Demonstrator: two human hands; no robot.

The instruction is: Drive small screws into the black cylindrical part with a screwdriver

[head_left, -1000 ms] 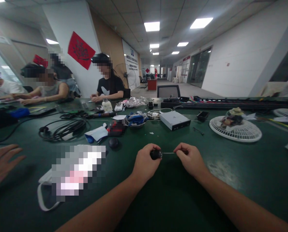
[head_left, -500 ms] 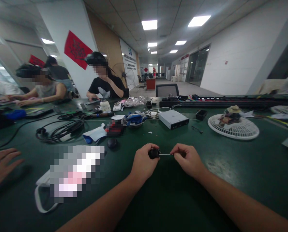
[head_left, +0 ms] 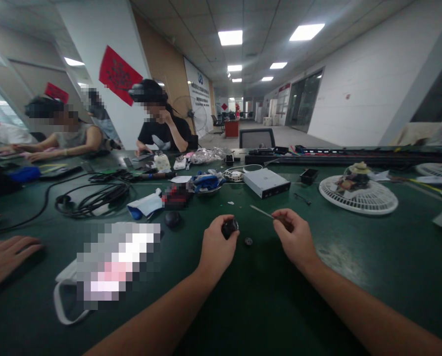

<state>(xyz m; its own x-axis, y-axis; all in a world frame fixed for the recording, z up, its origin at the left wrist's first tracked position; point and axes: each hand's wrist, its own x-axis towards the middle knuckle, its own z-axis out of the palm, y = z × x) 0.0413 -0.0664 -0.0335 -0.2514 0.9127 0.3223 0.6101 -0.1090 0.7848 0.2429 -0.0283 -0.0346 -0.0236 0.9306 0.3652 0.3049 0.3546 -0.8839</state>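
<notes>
My left hand [head_left: 218,243] is closed around a small black round part [head_left: 230,228], which shows between the fingers. My right hand [head_left: 295,235] pinches a small screwdriver [head_left: 261,212] by its dark grip, with the thin metal shaft pointing up and left, touching nothing. Between the hands, a small black disc [head_left: 248,241] lies flat on the green mat [head_left: 265,296]. A black round object [head_left: 172,219] sits farther left, beyond reach of both fingers.
A silver drive box [head_left: 266,183], a white round fan guard [head_left: 358,195] and a coiled black cable [head_left: 92,199] lie ahead on the mat. A pixelated item [head_left: 117,262] is to my left, beside a co-worker's hand [head_left: 7,257]. Several co-workers sit beyond.
The hands have moved apart, and the metal shaft no longer reaches the black part. The shaft now tilts up and left, and a small black disc has appeared on the mat.
</notes>
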